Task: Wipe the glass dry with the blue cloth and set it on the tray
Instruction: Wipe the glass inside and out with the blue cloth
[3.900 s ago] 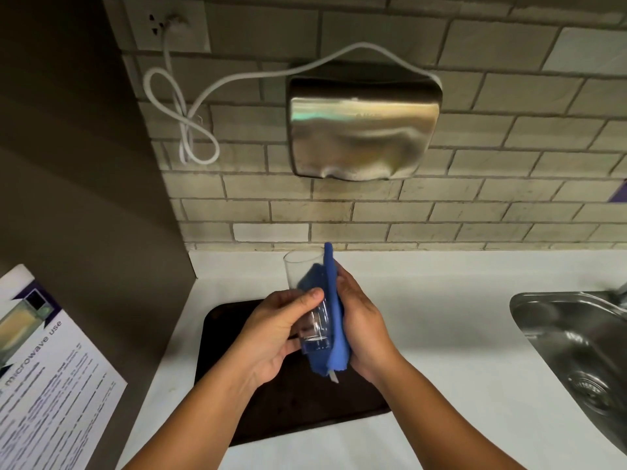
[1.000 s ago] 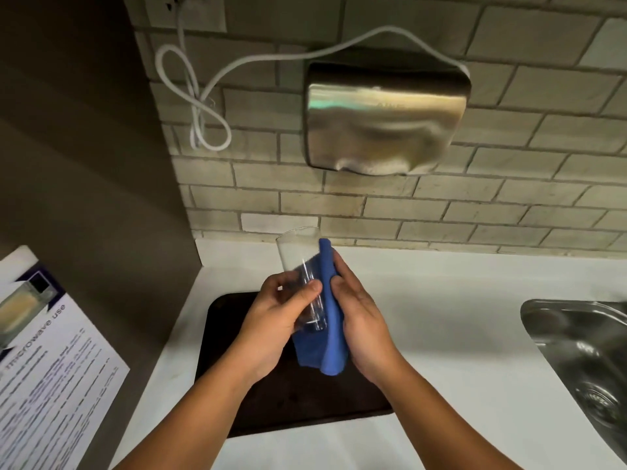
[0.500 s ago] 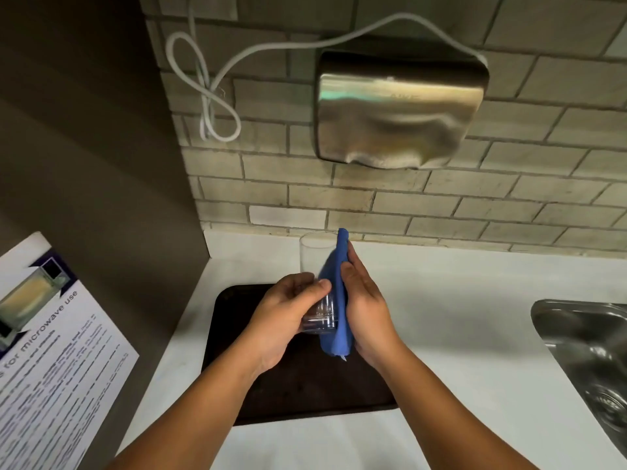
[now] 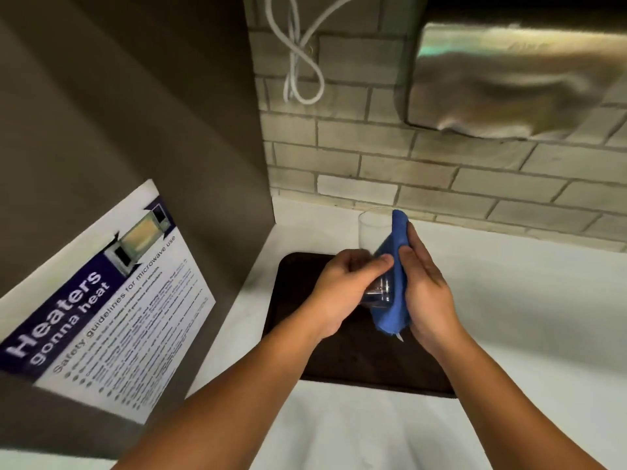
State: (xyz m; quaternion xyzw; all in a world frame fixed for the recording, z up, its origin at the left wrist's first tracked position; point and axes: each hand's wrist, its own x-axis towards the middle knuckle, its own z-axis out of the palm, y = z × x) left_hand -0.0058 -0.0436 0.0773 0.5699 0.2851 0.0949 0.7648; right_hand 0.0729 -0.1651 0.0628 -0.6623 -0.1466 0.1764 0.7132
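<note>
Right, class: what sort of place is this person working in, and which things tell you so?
Probably a shared workplace kitchenette: a microwave safety poster, a tiled backsplash above a white counter, and a wall-mounted steel dryer.

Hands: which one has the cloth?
The right hand. It presses the blue cloth flat against the side of the glass; the left hand grips the bare glass, over the tray.

Both hands, left hand (image 4: 342, 293) and right hand (image 4: 425, 300), hold the glass (image 4: 373, 232) above the dark tray (image 4: 305, 351), whose near and left parts lie bare. A brown panel (image 4: 169, 130) walls off the left, tiled wall (image 4: 441, 171) blocks the far side; white counter (image 4: 526, 317) right stays open
</note>
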